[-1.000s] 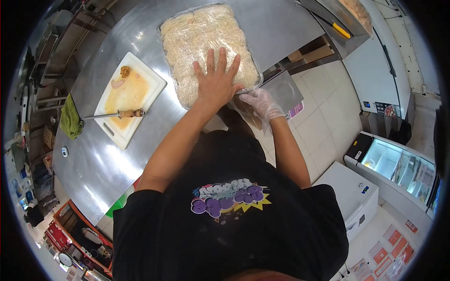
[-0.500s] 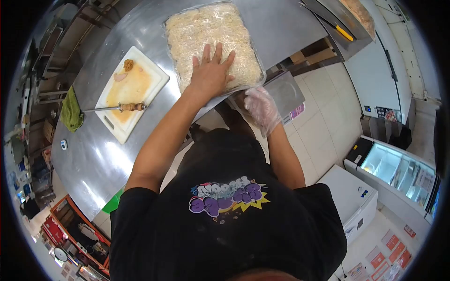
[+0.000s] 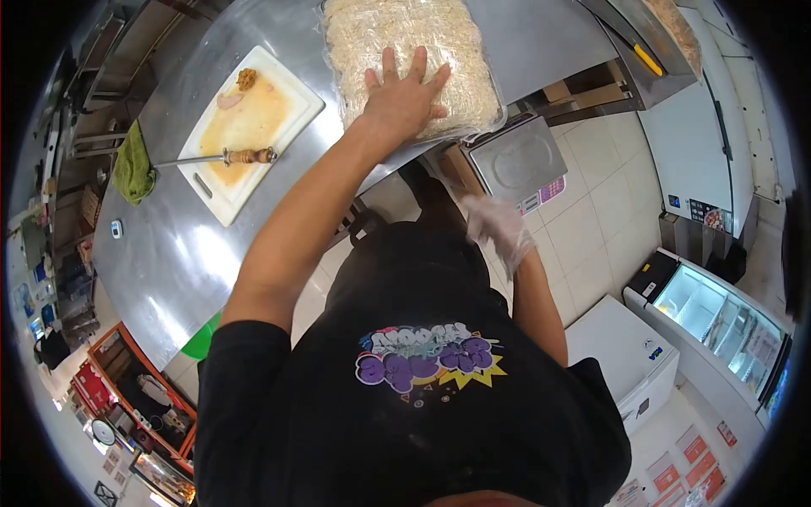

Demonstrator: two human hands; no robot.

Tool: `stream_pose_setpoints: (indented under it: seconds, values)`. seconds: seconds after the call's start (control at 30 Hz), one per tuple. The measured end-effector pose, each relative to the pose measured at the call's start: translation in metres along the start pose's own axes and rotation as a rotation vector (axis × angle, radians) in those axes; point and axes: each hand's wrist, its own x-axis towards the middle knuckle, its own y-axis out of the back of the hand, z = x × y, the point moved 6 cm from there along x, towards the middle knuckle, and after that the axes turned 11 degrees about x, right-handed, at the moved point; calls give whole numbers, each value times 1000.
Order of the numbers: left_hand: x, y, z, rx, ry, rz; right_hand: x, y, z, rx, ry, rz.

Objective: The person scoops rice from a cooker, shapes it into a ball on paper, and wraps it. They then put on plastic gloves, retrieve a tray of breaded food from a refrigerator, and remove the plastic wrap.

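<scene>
A plastic-wrapped tray of pale, crumb-like food [image 3: 414, 34] lies on the steel table [image 3: 203, 253]. My bare left hand [image 3: 401, 97] rests on top of its wrap, palm down with the fingers spread. In a clear plastic glove, my right hand [image 3: 500, 230] hangs in front of my body, off the table edge and apart from the tray. Its fingers look bent and are smeared by motion, so whether they hold anything does not show. Left of the tray, a stained white cutting board [image 3: 245, 127] carries a sharpening rod with a wooden handle [image 3: 249, 156] and a small brown lump [image 3: 246, 79].
A green cloth [image 3: 133, 165] and a small white device [image 3: 117, 229] lie on the table's left. Beyond the right edge stands a scale [image 3: 519, 156]. A yellow-handled knife [image 3: 647, 60] is at the upper right. A white freezer [image 3: 621, 346] and a glass-topped fridge [image 3: 718, 313] stand right.
My right hand has dropped from the tray's near corner toward my body. The table and tray have shifted up and right in view, with my left hand still on the wrap.
</scene>
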Motion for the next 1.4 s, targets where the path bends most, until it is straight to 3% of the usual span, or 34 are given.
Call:
stream_pose_setpoints:
  seconds: [0.03, 0.1, 0.2, 0.23, 0.27, 0.3, 0.47, 0.53, 0.6, 0.67, 0.7, 0.73, 0.8, 0.87, 0.93, 0.97, 1.03, 1.1, 1.13, 1.17, 1.2, 1.27, 1.4]
  values:
    - [2, 2, 0, -8, -15, -44, 2, 2, 9, 168, -67, 68]
    - [3, 3, -6, -9, -25, -87, 20, 11, -17, 1449, 564, 65]
    - [0, 14, -24, -136, -105, -152, 51, 2, -64, 1276, 690, -95]
    - [-10, 16, -28, -89, -72, -221, 74, -10, -63, 1081, 586, -187]
    - [-17, 16, -35, -46, -38, -295, 57, -26, -82, 1070, 580, -181]
    - [-23, 10, -37, -66, -57, -179, 55, -32, -89, 978, 548, -120]
    - [-32, -15, -44, -58, -71, -108, 39, -31, -100, 560, 317, 49]
    - [-27, -14, -49, -47, -89, -64, 15, -45, -94, -183, 149, -224]
    - [-29, -16, -50, -16, -87, -14, -4, -61, -67, -165, 47, -213]
    - [-27, -5, -50, -12, -87, -66, 16, -48, -51, 870, 402, -100]
    - [-28, -2, -47, -10, -95, -132, 17, -42, -53, 1177, 474, 78]
    - [-29, 3, -47, -12, -90, -127, 28, -47, -59, 1170, 477, 78]
    - [-23, 8, -49, -14, -137, -232, 52, -59, -91, 1128, 538, -149]
    - [-25, 12, -46, 1, -126, -212, 61, -88, -110, 1035, 517, -315]
    - [-23, 9, -50, 11, -111, -200, 79, -97, -110, 761, 395, -140]
    - [-22, 9, -52, 24, -121, -146, 100, -94, -103, 757, 399, -149]
    - [-28, -3, -51, 20, -152, -75, 56, -95, -112, 374, 282, -160]
    - [-23, 0, -54, 39, -141, -39, -7, -121, -108, 64, 133, -428]
    - [-27, -2, -51, 45, -134, -26, -26, -127, -104, 201, 111, -463]
    - [-25, 2, -52, 39, -130, -20, -15, -118, -98, 382, 191, -302]
    - [-21, 7, -54, 25, -150, -85, 17, -113, -88, 817, 406, -148]
    - [-24, 6, -51, 4, -178, -167, 53, -100, -97, 1175, 553, -177]
    - [-17, 9, -54, 35, -193, -209, 85, -146, -125, 1148, 474, -226]
